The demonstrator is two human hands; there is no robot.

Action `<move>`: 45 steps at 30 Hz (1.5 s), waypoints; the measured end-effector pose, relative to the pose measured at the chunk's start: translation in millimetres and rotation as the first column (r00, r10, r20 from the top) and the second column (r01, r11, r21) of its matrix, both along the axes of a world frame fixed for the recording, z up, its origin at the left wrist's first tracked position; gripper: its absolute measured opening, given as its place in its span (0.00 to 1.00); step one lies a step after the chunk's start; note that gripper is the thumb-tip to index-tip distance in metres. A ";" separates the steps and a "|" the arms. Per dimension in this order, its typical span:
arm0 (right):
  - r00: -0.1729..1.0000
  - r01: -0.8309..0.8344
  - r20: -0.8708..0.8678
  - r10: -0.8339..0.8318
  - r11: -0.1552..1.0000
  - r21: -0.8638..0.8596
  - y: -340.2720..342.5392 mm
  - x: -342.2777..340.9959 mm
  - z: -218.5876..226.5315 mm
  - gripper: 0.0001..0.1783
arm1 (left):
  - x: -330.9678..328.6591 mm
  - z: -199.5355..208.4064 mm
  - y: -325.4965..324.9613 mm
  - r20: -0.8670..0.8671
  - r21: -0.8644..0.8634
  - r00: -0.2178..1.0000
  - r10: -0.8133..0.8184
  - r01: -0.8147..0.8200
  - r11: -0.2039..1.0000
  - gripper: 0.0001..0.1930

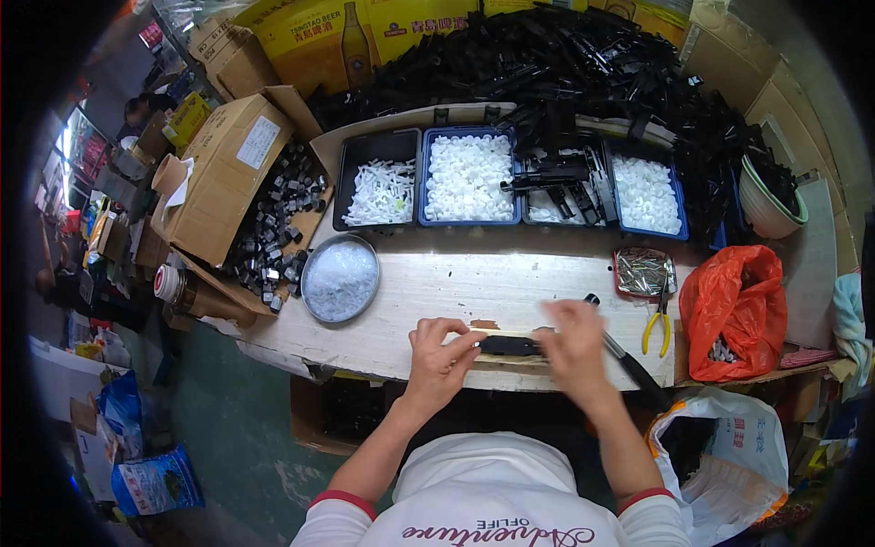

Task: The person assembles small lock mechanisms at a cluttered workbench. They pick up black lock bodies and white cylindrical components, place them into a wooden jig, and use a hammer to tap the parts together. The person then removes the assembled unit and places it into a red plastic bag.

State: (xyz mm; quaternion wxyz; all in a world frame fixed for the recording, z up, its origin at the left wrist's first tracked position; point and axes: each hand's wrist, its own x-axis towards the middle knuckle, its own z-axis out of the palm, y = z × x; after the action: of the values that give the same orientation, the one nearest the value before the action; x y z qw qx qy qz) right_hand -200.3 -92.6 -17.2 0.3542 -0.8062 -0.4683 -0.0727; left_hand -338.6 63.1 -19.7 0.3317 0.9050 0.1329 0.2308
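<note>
The left hand has its thumb and forefinger pinched on the left end of a narrow black part, which lies along the bench's front edge. The right hand, blurred at the part's right end, has bent fingers; whether it grips cannot be told. Just beside it, a black-handled tool slants across the front edge. Farther right lie yellow-handled pliers and, toward the right corner, a red bag. A round metal dish sits toward the left edge; bins of white pieces line the back.
</note>
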 end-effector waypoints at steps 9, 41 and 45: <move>0.981 0.194 0.028 -0.193 0.951 -0.239 -73.9 26.6 -29.9 0.13 | 14.2 -2.0 -2.5 -0.294 0.338 0.911 -0.290 0.383 0.860 0.29; 0.997 -0.048 0.044 0.060 0.972 -0.228 -28.3 -15.3 52.9 0.08 | 24.7 2.3 5.5 -0.217 0.093 0.941 -0.259 0.284 0.954 0.29; 0.997 -0.058 0.034 0.068 0.971 -0.231 -9.2 -20.1 46.6 0.07 | 20.8 -0.4 3.2 -0.144 0.005 0.966 -0.216 0.219 0.976 0.33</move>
State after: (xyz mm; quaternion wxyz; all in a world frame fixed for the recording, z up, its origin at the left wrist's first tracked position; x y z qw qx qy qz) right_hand -220.4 -101.8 29.4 0.2511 -0.8248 -0.5060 -0.0235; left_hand -317.8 66.3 -20.1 0.3350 0.9318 0.0538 0.1290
